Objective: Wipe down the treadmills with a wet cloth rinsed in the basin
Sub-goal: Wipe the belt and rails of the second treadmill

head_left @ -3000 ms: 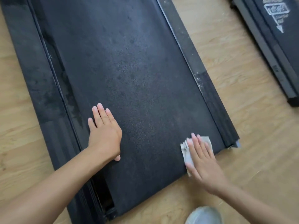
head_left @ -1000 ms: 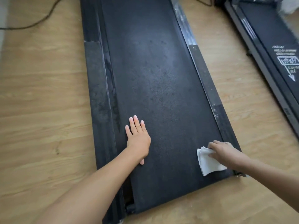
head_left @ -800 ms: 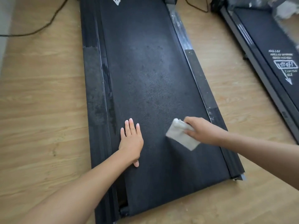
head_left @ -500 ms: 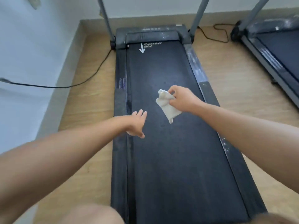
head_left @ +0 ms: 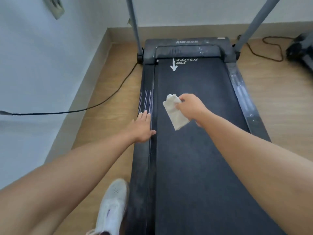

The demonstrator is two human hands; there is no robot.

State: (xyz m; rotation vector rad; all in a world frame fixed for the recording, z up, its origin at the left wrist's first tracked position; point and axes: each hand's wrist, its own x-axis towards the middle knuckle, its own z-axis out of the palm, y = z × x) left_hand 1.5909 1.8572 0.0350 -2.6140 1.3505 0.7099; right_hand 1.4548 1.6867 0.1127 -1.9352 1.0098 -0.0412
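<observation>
My right hand point(head_left: 190, 107) pinched the folded cloth point(head_left: 175, 114) over the treadmill point(head_left: 191, 167) belt, while my left hand point(head_left: 142, 128) lay flat, fingers straight, on its side rail.

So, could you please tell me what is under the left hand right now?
The left hand lies flat on the treadmill's left rail, thumb reaching the belt edge. The rail's white stripes run toward the fingers; the palm covers whatever lies beneath.
</observation>
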